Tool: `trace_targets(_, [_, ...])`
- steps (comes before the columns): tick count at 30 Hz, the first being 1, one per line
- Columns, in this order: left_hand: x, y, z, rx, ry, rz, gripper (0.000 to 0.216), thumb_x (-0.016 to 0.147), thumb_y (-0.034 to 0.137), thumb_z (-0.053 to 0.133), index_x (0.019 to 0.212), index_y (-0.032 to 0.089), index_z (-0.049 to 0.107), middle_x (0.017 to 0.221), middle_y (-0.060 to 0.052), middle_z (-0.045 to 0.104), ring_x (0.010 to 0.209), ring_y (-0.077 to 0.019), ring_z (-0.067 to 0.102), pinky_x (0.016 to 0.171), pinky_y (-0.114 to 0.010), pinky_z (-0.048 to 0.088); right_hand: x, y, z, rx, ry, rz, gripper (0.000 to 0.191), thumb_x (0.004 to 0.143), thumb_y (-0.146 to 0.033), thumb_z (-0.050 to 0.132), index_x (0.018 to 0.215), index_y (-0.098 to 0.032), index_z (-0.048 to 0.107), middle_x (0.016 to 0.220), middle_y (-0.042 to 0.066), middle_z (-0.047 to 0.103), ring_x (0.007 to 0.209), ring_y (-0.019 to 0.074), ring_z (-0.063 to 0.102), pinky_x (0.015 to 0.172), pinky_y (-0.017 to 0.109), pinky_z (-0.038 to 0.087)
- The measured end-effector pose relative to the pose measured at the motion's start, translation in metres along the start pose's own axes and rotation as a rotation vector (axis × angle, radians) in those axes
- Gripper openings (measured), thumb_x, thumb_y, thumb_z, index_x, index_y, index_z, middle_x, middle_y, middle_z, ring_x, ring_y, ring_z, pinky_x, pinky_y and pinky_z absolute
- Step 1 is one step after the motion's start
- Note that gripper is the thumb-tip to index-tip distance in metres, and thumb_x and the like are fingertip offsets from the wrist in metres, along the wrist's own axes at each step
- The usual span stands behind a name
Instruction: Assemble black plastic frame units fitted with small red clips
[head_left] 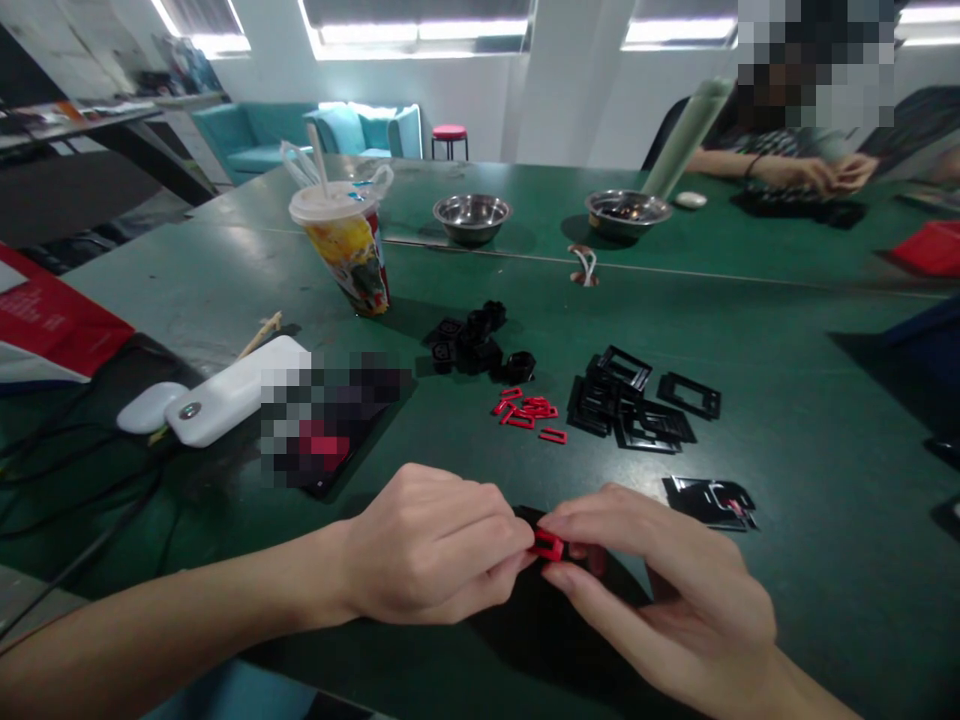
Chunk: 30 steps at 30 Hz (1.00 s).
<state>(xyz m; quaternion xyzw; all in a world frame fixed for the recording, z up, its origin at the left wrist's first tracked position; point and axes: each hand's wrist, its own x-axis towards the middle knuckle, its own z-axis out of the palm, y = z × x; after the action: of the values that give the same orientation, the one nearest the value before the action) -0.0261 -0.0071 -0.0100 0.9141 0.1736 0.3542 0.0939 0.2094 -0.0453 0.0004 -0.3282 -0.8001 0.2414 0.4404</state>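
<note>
My left hand (442, 550) is closed, its fingertips against a small black plastic part (529, 515) that they mostly cover. Facing it, my right hand (667, 580) pinches a red plastic frame (550, 545) between thumb and forefinger. The red frame sits against the black part, but whether the two are joined I cannot tell. Just beyond my hands lies a loose pile of small red frames (525, 410). Black flat frames (630, 405) are heaped to the right of it, and black socket-like housings (476, 345) are gathered behind it. A shiny black plate (711, 502) with a red piece lies beyond my right hand.
A lidded drink cup (349, 250) with a straw stands back left. Phone (337, 430), white power bank (236, 390) and cables lie left. Two metal bowls (472, 218) stand farther back, near a green bottle (686, 140). Another person's hands (817, 178) are across the table.
</note>
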Motion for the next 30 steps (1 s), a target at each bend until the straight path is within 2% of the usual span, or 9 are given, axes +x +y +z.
trace_targets(6, [-0.001,0.001,0.000,0.009,-0.017,0.030,0.011,0.097,0.010,0.059,0.090,0.016,0.065,0.077,-0.001,0.073,0.064,-0.0142,0.070,0.059,-0.028,0.054,0.002,-0.001,0.001,-0.014,-0.005,0.006,0.026,0.094,-0.010,0.075,0.115,-0.025,0.072,0.095,0.003,0.080,0.074,0.0174,0.074,0.062,0.030,0.063])
trace_targets(13, [-0.001,0.003,-0.001,0.037,-0.015,0.036,0.012,0.096,0.009,0.063,0.088,0.017,0.065,0.076,0.000,0.073,0.065,-0.0138,0.071,0.059,-0.028,0.055,0.003,-0.002,-0.001,-0.017,-0.016,-0.034,0.037,0.093,-0.007,0.072,0.123,-0.030,0.074,0.099,0.002,0.084,0.084,0.0211,0.080,0.070,0.033,0.068])
trace_targets(20, [-0.002,0.001,-0.003,0.063,-0.026,0.047,0.013,0.100,0.013,0.062,0.089,0.017,0.067,0.076,0.000,0.074,0.064,-0.0136,0.069,0.057,-0.030,0.051,0.003,-0.001,-0.002,-0.036,-0.024,-0.053,0.041,0.093,-0.003,0.070,0.125,-0.028,0.073,0.103,0.002,0.085,0.087,0.0198,0.081,0.073,0.031,0.068])
trace_targets(22, [-0.002,0.001,-0.005,0.059,-0.054,0.077,0.016,0.101,0.014,0.061,0.086,0.017,0.066,0.073,0.000,0.071,0.062,-0.0134,0.065,0.055,-0.031,0.048,0.002,0.000,-0.002,-0.045,-0.027,-0.063,0.040,0.093,-0.003,0.070,0.124,-0.027,0.073,0.104,0.003,0.084,0.087,0.0189,0.081,0.074,0.031,0.068])
trace_targets(25, [0.000,0.001,-0.015,0.081,-0.162,0.138,0.019,0.103,0.021,0.059,0.085,0.019,0.065,0.070,0.000,0.064,0.058,-0.0152,0.057,0.051,-0.034,0.040,0.000,0.002,-0.003,-0.056,-0.045,-0.073,0.038,0.094,-0.003,0.068,0.123,-0.026,0.072,0.104,0.004,0.084,0.085,0.0187,0.079,0.073,0.032,0.067])
trace_targets(27, [0.002,-0.001,-0.028,0.165,-0.227,0.088,0.015,0.103,0.024,0.058,0.090,0.018,0.064,0.077,-0.001,0.064,0.065,-0.0183,0.061,0.057,-0.035,0.044,-0.002,0.003,-0.004,-0.057,-0.056,-0.081,0.037,0.094,-0.003,0.066,0.124,-0.024,0.072,0.103,0.005,0.083,0.085,0.0189,0.079,0.071,0.032,0.066])
trace_targets(30, [0.004,-0.010,-0.053,0.339,-0.262,-0.123,0.010,0.105,0.028,0.057,0.103,0.019,0.061,0.091,-0.005,0.067,0.079,-0.0226,0.067,0.065,-0.035,0.047,-0.002,0.004,-0.006,-0.057,-0.048,-0.100,0.035,0.093,-0.001,0.066,0.122,-0.020,0.072,0.101,0.007,0.082,0.086,0.0188,0.078,0.071,0.031,0.065])
